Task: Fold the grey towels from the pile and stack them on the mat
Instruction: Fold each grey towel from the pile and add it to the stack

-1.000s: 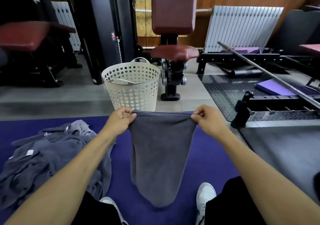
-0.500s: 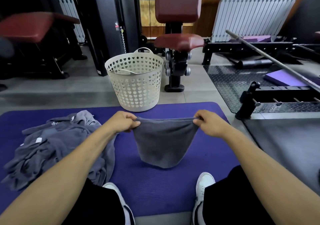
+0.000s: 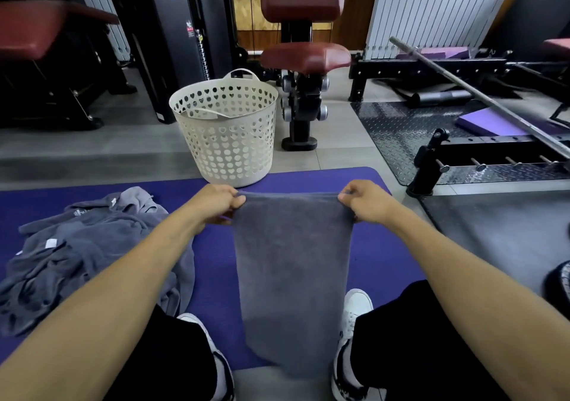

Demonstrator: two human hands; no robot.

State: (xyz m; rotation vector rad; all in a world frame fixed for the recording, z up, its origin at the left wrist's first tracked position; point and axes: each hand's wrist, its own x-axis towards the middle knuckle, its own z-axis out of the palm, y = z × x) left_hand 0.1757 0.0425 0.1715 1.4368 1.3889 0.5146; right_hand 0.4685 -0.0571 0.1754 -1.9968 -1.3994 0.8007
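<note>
A long grey towel (image 3: pixel 291 277) is stretched between my knees over the purple mat (image 3: pixel 379 265). My left hand (image 3: pixel 214 204) pinches its far left corner and my right hand (image 3: pixel 365 201) pinches its far right corner. The towel's near end reaches past the mat's front edge, between my shoes. A rumpled pile of grey towels (image 3: pixel 83 252) lies on the mat to the left of my left arm.
A white perforated basket (image 3: pixel 226 129) stands just beyond the mat's far edge. Behind it is a red-padded gym seat (image 3: pixel 305 58). A barbell (image 3: pixel 481 95) and a black rack (image 3: pixel 493 157) lie to the right over a metal plate floor.
The towel hung long a second ago, then bunched short and low over the mat. Now it is drawn out long and flat again, with both hands still at its far corners.
</note>
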